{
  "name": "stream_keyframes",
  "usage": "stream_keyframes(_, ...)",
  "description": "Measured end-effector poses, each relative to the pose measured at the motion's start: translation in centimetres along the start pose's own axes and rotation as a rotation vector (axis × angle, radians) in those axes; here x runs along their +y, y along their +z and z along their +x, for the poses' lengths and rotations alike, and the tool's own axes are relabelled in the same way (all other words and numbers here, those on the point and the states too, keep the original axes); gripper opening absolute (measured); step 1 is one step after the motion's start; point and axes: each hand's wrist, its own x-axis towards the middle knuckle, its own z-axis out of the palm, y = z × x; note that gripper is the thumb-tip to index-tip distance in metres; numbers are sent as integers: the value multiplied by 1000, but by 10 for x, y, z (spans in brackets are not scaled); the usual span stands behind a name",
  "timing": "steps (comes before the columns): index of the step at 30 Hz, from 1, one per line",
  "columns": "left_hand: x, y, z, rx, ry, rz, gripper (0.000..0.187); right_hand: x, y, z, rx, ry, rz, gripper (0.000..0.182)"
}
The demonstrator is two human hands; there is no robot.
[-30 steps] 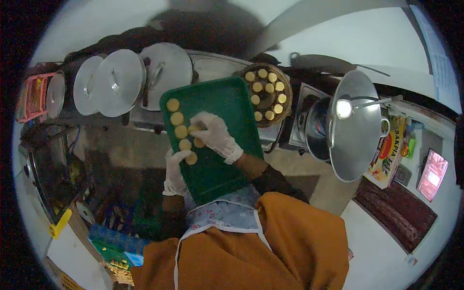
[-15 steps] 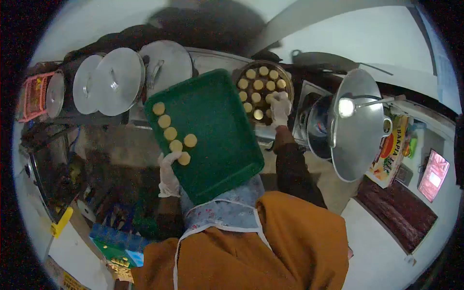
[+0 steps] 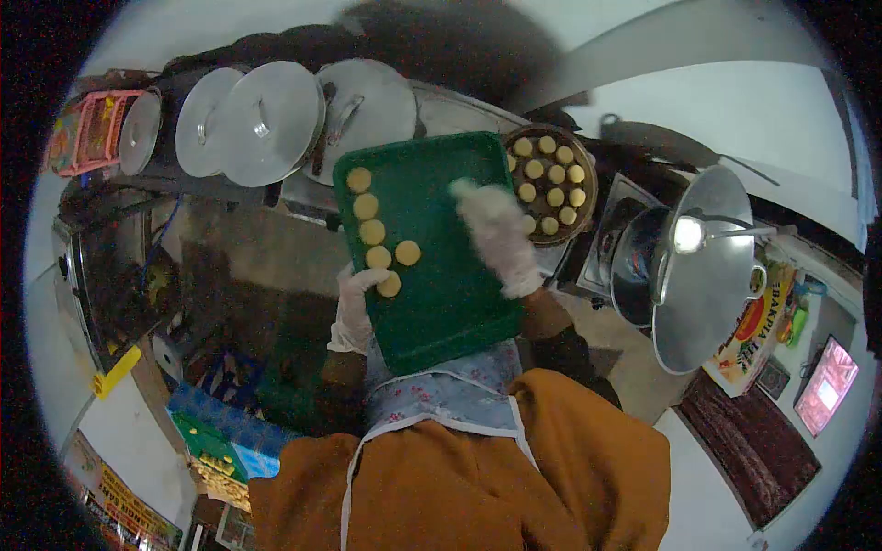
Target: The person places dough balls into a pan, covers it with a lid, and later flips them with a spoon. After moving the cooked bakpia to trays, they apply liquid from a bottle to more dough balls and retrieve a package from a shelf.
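Right hand (image 3: pixel 496 234): back from pan (image 3: pixel 591 188), over tray (image 3: pixel 441 308); blurred, grip can't tell.
Left hand (image 3: pixel 352 312): clamped on tray edge.
Cakes (image 3: pixel 408 253): likely light, soft; pinch sides.

The wide-angle view looks forward and down from the person's head, close above the near edge of the green rectangular plastic tray (image 3: pixel 450 308).

"BAKPIA" on box (image 3: pixel 755 338); lower-left sign (image 3: pixel 133 514) unclear.

Right of 2 hands (image 3: pixel 497 231) blurred, grip unclear
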Motion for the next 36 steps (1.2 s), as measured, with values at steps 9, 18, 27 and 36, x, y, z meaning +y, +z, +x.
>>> stream_keyframes(9,-13,-11,3,-103,115,82,30,-72,47,-14,-382,187,272,25)
stream_keyframes(18,-20,-24,4,4,119,74,29,-43,-24,-3,-71,712,815,31)
stream_keyframes(27,-21,-32,1,62,42,-102,31,163,-24,-93,-92,291,-517,28)
stream_keyframes(36,-35,-42,7,135,-40,-147,31,147,-15,-72,-141,462,-535,18)
